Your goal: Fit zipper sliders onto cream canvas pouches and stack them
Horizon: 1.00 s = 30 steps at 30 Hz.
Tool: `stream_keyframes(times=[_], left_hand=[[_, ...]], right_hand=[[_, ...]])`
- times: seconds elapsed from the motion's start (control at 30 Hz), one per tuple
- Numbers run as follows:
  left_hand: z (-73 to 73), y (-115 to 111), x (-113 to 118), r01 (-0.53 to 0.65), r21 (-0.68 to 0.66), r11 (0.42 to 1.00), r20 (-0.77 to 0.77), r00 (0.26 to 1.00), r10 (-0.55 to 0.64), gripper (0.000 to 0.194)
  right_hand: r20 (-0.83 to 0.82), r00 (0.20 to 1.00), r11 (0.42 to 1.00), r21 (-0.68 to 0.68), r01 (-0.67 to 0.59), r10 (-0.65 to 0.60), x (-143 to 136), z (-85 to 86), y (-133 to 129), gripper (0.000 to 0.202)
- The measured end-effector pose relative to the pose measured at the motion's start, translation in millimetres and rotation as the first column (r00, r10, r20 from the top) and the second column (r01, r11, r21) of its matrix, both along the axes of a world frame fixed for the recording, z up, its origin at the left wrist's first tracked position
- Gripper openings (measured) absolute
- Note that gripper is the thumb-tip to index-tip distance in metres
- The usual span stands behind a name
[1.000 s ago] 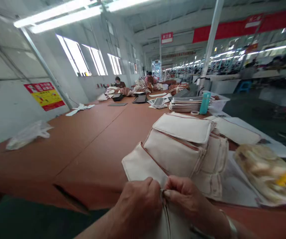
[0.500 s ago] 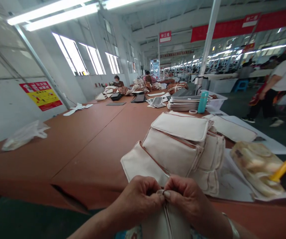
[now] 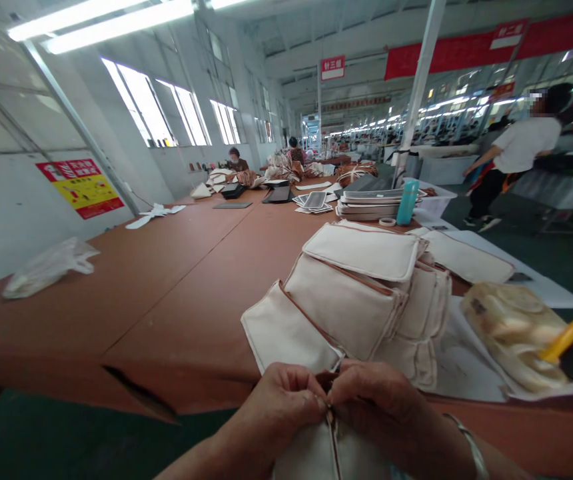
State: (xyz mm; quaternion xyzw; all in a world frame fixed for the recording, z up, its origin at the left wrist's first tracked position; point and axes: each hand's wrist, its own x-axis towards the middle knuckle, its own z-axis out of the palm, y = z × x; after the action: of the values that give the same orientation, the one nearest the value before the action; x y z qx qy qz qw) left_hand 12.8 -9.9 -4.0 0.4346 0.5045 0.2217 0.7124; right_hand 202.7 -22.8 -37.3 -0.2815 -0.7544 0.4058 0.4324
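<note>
At bottom centre of the frame, my left hand and right hand pinch the cream piece, fingers clamped at the top of its seam. It looks light and pliable; I judge that thicker edge the surest hold.

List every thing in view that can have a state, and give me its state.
Cream sewn piece, held between both hands
Left hand, grip pinched shut on the piece
Right hand, grip pinched shut on it too
Stacked cream pieces, overlapping
Turquoise bottle, upright
Tape roll, lying flat
White plastic bag, crumpled
Yellow handle, tilted
Fluorescent lamps, lit
</note>
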Motion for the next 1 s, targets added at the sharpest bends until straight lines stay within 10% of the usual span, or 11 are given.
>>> stream_keyframes(times=[0.13,0.33,0.43,0.53,0.67,0.8,1.0], left_hand=[[-2.6,-2.3,1.2,-0.064,-0.117,0.991,0.173,0.981,0.083,0.014],[-10.4,0.3,0.1,-0.002,-0.067,0.998,0.138,0.990,0.012,0.025],[-8.7,1.6,-4.2,0.064,0.095,0.993,0.022,0.998,-0.066,0.028],[-1.0,2.5,-9.1,0.145,0.275,0.950,-0.124,0.986,-0.114,0.025],[14.6,2.7,-9.8,0.262,0.408,0.874,-0.284,0.947,-0.151,0.019],[26.6,1.8,-6.6,0.311,0.467,0.828,-0.338,0.928,-0.159,0.018],[23.5,-1.4,-9.2,0.283,0.464,0.840,-0.295,0.943,-0.155,0.019]], right_hand=[[0.205,0.978,0.963,0.269,-0.028,-0.029,5.4,-0.5,-0.4,0.020],[0.371,0.859,0.746,0.665,0.019,-0.352,5.1,-9.5,-6.6,0.016],[0.305,0.917,0.844,0.533,0.058,-0.256,6.3,-11.8,-12.3,0.015],[0.085,0.990,0.994,0.020,0.111,-0.112,10.3,-6.5,-15.5,0.025],[-0.005,0.999,0.889,-0.455,0.044,-0.052,14.7,4.1,-9.0,0.043],[-0.003,0.998,0.850,-0.523,-0.059,0.068,15.9,9.9,0.5,0.049],[0.118,0.992,0.957,-0.291,-0.011,0.047,17.2,14.4,-5.3,0.031]])
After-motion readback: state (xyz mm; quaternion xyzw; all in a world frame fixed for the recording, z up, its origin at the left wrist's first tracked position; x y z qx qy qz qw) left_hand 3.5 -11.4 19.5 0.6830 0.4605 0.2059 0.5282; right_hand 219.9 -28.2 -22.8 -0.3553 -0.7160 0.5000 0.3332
